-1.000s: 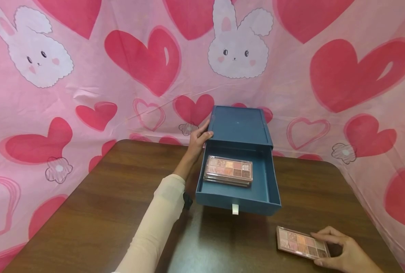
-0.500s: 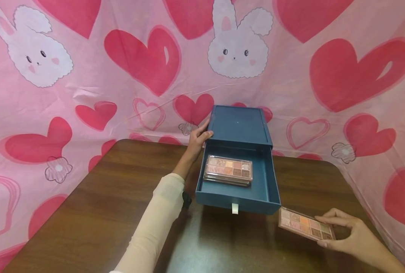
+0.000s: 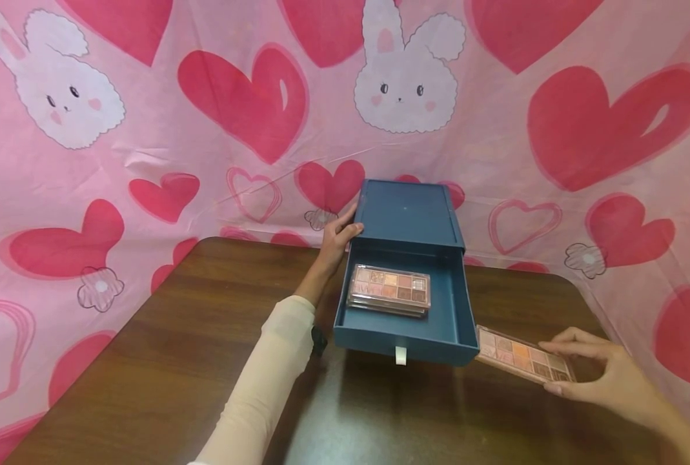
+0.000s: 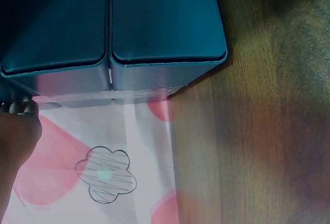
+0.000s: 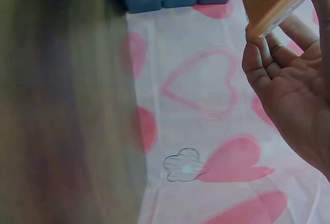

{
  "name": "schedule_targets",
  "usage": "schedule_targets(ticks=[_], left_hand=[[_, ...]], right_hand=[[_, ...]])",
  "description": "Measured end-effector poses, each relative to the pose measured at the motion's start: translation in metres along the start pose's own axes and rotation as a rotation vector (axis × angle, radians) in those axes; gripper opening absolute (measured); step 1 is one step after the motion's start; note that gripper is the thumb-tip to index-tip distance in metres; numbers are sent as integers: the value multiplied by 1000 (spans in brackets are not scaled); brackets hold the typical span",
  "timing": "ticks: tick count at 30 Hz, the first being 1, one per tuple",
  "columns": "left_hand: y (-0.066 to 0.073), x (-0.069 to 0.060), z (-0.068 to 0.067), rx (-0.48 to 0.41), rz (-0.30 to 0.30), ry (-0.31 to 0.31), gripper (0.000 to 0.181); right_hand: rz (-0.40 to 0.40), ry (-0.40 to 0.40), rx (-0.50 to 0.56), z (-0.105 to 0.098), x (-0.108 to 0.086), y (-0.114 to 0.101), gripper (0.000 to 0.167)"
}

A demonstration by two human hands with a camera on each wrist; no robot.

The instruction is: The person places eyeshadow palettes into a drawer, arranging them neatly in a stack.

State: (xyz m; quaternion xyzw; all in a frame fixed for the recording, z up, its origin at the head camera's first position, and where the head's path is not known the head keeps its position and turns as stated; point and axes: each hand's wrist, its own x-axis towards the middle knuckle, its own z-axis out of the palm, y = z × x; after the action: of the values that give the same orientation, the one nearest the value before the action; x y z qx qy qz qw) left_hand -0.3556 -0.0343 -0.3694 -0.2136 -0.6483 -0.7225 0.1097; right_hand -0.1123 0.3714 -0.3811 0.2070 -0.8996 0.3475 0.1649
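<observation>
A blue drawer box [image 3: 405, 213] stands at the table's far side, its top drawer [image 3: 405, 345] pulled out. My left hand [image 3: 335, 237] rests on the box's left side, fingers along it and thumb at the top edge; the left wrist view shows only part of that hand [image 4: 18, 131]. A small stack of eyeshadow palettes [image 3: 388, 289] lies in the drawer's left part. My right hand [image 3: 594, 368] pinches another eyeshadow palette [image 3: 521, 356] by its right end, tilted beside the drawer's front right corner. In the right wrist view, this palette's orange-toned underside [image 5: 270, 2] shows above the palm.
The drawer has a white pull tab [image 3: 401, 356] and bare floor to the right of the stack. Beneath is a brown wooden table [image 3: 205, 361]. A pink cloth [image 3: 321, 129] with hearts and rabbits hangs behind. Lower blue tiers [image 4: 167, 22] of the box show in the left wrist view.
My right hand has lifted the palette off the table and raised it toward the drawer's front right corner. The left hand, the box and the stacked palettes have not moved.
</observation>
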Motion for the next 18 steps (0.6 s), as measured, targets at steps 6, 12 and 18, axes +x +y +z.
schedule_targets(ticks=[6, 12, 18], left_hand=[[1, 0, -1, -9, 7, -22, 70], [0, 0, -1, -4, 11, -21, 68], [-2, 1, -1, -13, 10, -14, 68]], right_hand=[[-17, -13, -2, -12, 13, -9, 62], [-73, 11, 55, -20, 28, -14, 66], [-74, 37, 71, -25, 46, -27, 65]])
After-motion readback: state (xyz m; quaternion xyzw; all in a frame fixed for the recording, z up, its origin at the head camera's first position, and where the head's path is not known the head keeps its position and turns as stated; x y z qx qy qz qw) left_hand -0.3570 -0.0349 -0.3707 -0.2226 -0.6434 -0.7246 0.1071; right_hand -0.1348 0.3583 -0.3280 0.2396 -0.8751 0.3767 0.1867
